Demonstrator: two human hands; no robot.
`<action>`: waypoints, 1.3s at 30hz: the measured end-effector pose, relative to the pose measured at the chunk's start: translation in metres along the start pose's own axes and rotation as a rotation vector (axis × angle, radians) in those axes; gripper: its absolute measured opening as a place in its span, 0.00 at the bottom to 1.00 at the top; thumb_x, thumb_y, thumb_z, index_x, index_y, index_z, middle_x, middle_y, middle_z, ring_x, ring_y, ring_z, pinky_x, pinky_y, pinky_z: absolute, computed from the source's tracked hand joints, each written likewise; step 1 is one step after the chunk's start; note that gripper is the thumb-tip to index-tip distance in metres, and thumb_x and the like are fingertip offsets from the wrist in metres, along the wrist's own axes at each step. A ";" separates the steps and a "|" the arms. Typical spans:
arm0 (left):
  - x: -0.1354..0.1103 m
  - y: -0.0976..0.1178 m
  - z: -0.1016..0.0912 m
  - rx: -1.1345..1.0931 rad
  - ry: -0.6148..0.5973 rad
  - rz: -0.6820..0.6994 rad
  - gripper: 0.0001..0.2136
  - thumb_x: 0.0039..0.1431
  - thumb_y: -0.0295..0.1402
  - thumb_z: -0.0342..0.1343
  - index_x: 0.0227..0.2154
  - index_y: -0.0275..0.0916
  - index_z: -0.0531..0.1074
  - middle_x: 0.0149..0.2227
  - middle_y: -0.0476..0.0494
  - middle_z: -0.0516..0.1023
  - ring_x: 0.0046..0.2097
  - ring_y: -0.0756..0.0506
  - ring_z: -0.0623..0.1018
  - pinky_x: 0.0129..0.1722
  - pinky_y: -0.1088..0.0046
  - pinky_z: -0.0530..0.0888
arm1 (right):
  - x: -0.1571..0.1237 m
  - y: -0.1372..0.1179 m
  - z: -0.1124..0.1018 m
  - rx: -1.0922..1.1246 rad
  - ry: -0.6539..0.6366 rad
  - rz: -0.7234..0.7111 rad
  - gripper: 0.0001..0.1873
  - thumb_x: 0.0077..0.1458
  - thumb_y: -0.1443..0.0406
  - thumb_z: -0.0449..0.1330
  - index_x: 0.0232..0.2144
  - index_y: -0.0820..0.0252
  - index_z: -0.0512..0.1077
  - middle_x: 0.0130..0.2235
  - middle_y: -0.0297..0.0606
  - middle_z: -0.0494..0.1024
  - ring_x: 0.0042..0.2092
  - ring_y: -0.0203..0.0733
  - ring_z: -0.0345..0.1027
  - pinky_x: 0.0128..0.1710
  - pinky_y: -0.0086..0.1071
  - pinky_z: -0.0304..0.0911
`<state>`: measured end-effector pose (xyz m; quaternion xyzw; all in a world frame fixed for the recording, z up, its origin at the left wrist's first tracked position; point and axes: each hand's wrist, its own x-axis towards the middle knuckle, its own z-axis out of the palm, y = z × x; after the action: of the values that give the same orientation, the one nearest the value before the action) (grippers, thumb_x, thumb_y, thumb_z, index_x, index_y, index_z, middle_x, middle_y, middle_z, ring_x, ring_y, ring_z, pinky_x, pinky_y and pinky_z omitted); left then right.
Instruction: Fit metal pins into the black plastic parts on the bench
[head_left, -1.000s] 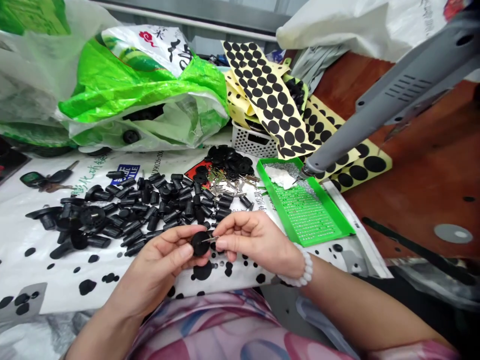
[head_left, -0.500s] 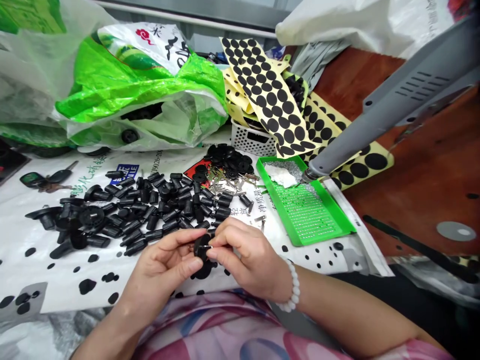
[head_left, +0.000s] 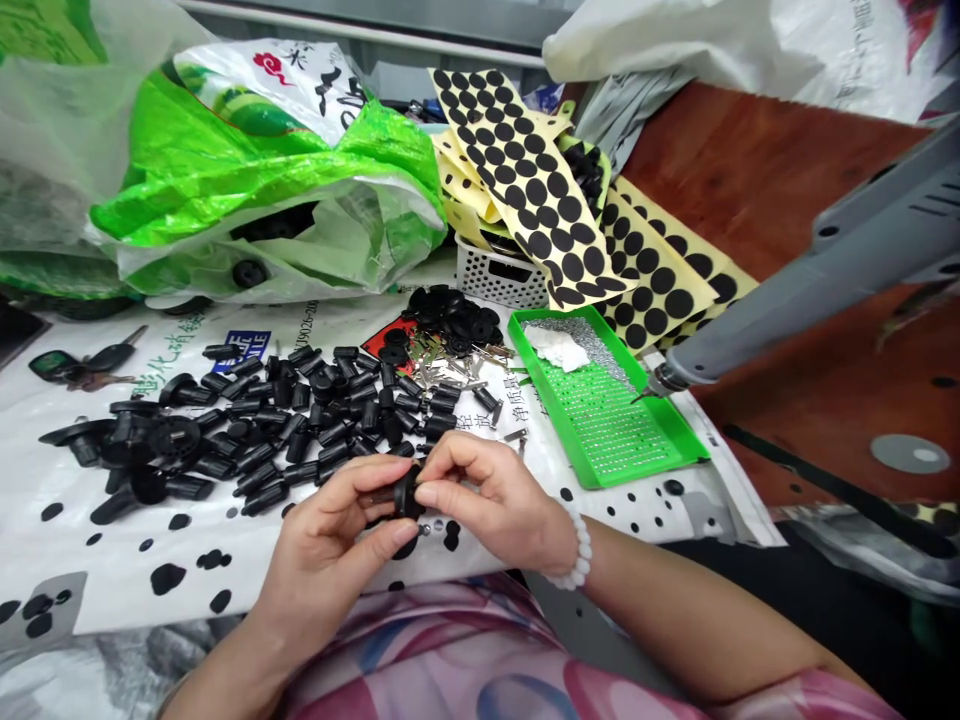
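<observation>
I get bright, even light, soft shadows. Left hand and right hand look sharp; the edges bend.

- Single head-worn view, above and behind the grip, facing forward and down.
- Close in: left hand and right hand pinch a black knob just below the camera.

A brown wooden table carries a white printed sheet spread over its left part. On the sheet lie a scatter of black plastic pieces, small metal pins, 1 green tray, a set of keys and a green plastic bag. Yellow sheets of black discs drape over a white basket and onto the bare wood.
</observation>
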<state>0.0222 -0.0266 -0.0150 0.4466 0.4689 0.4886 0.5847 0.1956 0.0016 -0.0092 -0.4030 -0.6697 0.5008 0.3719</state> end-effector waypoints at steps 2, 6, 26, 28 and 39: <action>-0.001 -0.003 -0.002 0.019 -0.014 0.010 0.16 0.41 0.24 0.67 0.36 0.42 0.78 0.43 0.44 0.76 0.42 0.45 0.77 0.41 0.75 0.76 | -0.001 0.000 -0.002 -0.026 0.007 -0.043 0.05 0.53 0.67 0.58 0.26 0.62 0.68 0.27 0.32 0.68 0.29 0.33 0.62 0.31 0.28 0.61; -0.002 -0.007 -0.007 0.072 -0.073 0.018 0.17 0.45 0.25 0.65 0.40 0.46 0.77 0.45 0.45 0.75 0.45 0.45 0.76 0.43 0.75 0.75 | -0.003 0.002 -0.005 -0.146 0.002 -0.194 0.03 0.55 0.68 0.57 0.29 0.61 0.68 0.32 0.35 0.69 0.35 0.35 0.64 0.36 0.30 0.62; 0.018 0.001 -0.015 0.805 -0.129 0.600 0.11 0.52 0.24 0.57 0.37 0.44 0.78 0.30 0.47 0.80 0.29 0.48 0.78 0.31 0.79 0.72 | -0.008 0.008 -0.012 -0.330 0.019 -0.499 0.21 0.56 0.64 0.60 0.50 0.66 0.63 0.37 0.42 0.72 0.35 0.37 0.66 0.38 0.31 0.68; 0.019 -0.001 -0.016 0.828 -0.159 0.657 0.10 0.55 0.25 0.55 0.38 0.42 0.76 0.30 0.48 0.79 0.29 0.50 0.77 0.29 0.79 0.72 | -0.006 0.008 -0.015 -0.346 0.005 -0.513 0.24 0.56 0.62 0.59 0.52 0.69 0.62 0.36 0.42 0.72 0.34 0.37 0.67 0.37 0.31 0.67; 0.018 0.000 -0.011 0.935 -0.129 0.775 0.07 0.58 0.25 0.51 0.36 0.39 0.72 0.30 0.49 0.79 0.28 0.53 0.78 0.30 0.84 0.73 | -0.002 -0.004 -0.012 -0.430 0.123 -0.557 0.23 0.55 0.55 0.59 0.41 0.74 0.69 0.29 0.42 0.73 0.28 0.36 0.65 0.30 0.30 0.65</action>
<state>0.0125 -0.0081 -0.0184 0.8227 0.4009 0.3803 0.1338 0.2068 0.0032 -0.0029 -0.3034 -0.8203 0.2025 0.4405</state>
